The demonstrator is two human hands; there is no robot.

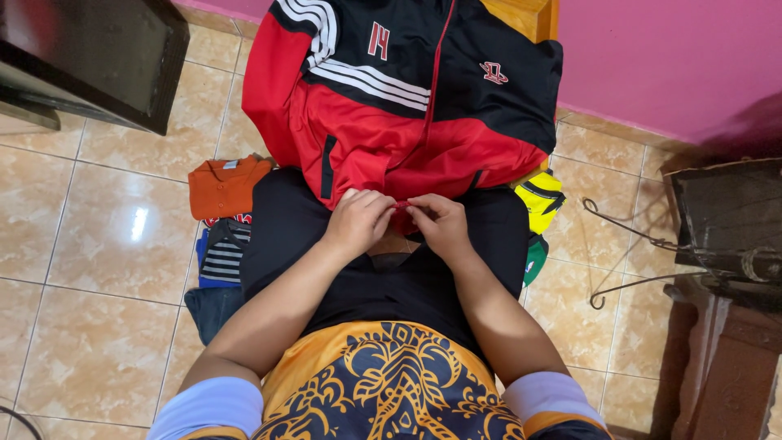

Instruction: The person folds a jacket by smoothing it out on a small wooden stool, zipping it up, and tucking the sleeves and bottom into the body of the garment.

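Jacket (391,106), red-black, lies spread over lap, hem at our knees. Left hand (357,222) and right hand (440,224) pinch zipper bottom; we keep hem taut, seat pin squarely.

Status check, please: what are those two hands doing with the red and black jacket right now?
Left hand and right hand both pinching the jacket at its bottom hem, by the zip. Jacket spread over the lap. Folded clothes stacked left, clear of the hands.
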